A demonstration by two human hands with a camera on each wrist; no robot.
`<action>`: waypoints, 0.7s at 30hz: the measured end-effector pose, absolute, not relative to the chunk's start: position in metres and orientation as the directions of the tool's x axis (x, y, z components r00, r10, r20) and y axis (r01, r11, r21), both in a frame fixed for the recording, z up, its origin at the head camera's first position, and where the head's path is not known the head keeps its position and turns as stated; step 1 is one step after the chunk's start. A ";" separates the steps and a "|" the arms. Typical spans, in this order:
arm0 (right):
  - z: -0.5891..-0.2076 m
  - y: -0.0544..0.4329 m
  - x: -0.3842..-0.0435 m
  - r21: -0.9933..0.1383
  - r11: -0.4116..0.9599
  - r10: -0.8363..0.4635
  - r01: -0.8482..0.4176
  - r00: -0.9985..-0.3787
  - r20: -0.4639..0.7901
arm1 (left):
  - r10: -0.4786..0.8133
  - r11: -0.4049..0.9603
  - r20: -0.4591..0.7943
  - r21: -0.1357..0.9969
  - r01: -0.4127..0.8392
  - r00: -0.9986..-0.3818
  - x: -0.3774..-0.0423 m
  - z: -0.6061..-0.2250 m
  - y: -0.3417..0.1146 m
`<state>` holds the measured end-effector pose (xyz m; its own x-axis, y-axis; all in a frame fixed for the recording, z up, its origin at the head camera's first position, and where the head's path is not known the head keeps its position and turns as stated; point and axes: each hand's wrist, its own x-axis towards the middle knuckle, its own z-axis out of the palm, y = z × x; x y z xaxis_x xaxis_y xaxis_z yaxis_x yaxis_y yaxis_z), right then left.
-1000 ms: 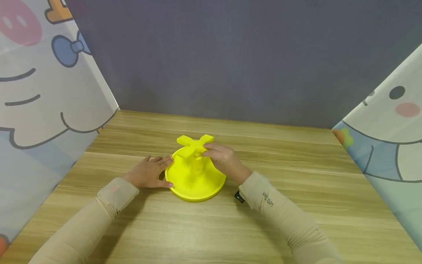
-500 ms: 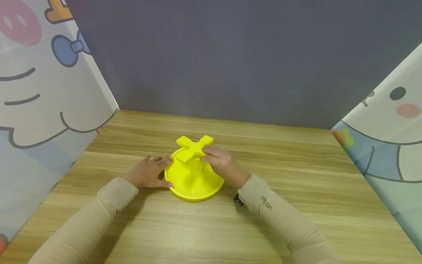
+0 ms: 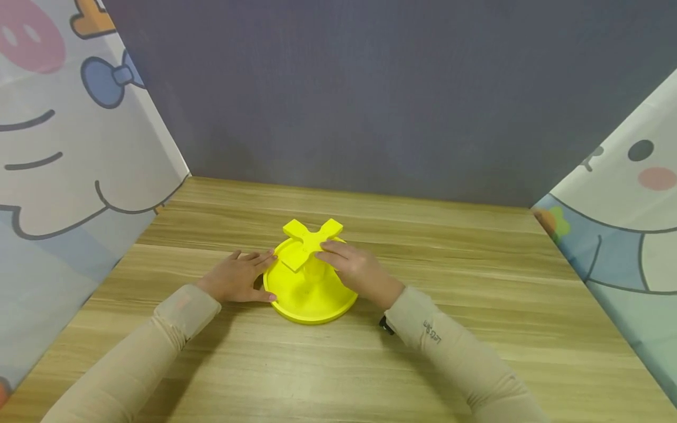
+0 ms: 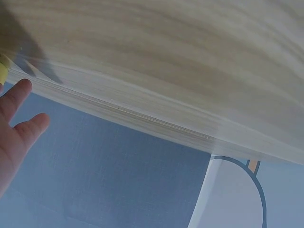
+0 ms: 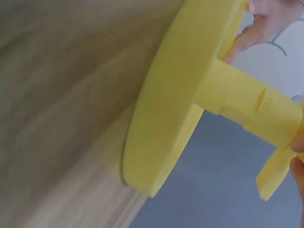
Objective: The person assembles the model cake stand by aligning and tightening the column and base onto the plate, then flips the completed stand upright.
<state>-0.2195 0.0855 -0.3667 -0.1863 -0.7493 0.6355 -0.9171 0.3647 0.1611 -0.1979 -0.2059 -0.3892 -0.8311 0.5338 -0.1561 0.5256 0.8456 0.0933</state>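
A yellow round base stands on the wooden table, with a short post rising from its middle. On top of the post sits a yellow cross-shaped piece. My right hand grips the near right arm of the cross, fingers curled over it. My left hand lies flat on the table, its straight fingers against the base's left rim. The right wrist view shows the base edge-on, the post and an arm of the cross. My left fingers show in the left wrist view.
A grey wall closes the back of the table. Cartoon-printed panels stand at the left and at the right. Bare wood lies all around the base.
My right hand has shifted a little left and nearer with the cross, which has turned slightly on its post. The left hand has stayed against the base.
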 end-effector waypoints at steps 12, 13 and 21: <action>-0.323 0.113 -0.243 -0.351 0.577 -0.745 -0.738 -0.651 0.144 | 0.526 0.850 -0.166 0.093 0.518 -0.834 -0.197 -0.388 -0.206; -0.318 0.114 -0.246 -0.373 0.567 -0.745 -0.735 -0.651 0.150 | 0.524 0.852 -0.170 0.095 0.515 -0.835 -0.196 -0.388 -0.206; -0.293 0.099 -0.256 -0.472 0.543 -0.765 -0.694 -0.641 0.062 | 0.523 0.852 -0.173 0.098 0.514 -0.835 -0.195 -0.387 -0.206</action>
<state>-0.2562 0.0990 -0.2932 -0.6412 -0.7648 0.0620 -0.6939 0.5435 -0.4724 -0.1954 -0.2056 -0.3868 -0.8347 0.5228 -0.1733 0.5136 0.8525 0.0979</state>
